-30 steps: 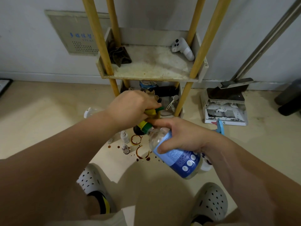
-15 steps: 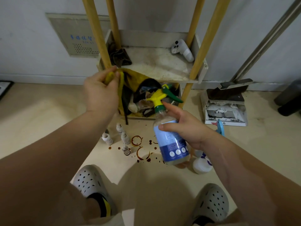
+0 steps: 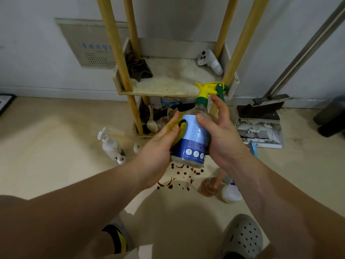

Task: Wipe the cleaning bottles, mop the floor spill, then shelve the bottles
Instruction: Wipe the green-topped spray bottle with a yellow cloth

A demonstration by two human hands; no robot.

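A clear spray bottle (image 3: 196,135) with a blue label and a yellow-green trigger head stands upright in mid-air in front of the shelf. My right hand (image 3: 222,135) grips its right side, thumb across the label. My left hand (image 3: 160,146) presses a yellow cloth (image 3: 180,128) against the bottle's left side. Dark brown spill drops and rings (image 3: 181,176) mark the floor right below the bottle. A stained white pump bottle (image 3: 110,144) stands on the floor to the left. A white bottle (image 3: 231,193) lies on the floor at the right, next to a brownish container (image 3: 208,186).
The yellow-legged shelf rack (image 3: 168,86) stands against the wall; its upper tray holds a dark rag (image 3: 139,69) and a white controller (image 3: 210,61). Its lower tray is full of clutter. A dustpan and brush (image 3: 261,116) stand at the right. My shoes (image 3: 242,238) are below.
My left hand came down from its raised position and now presses the yellow cloth onto the bottle's side. The bottle has been turned upright and lifted slightly toward the shelf.
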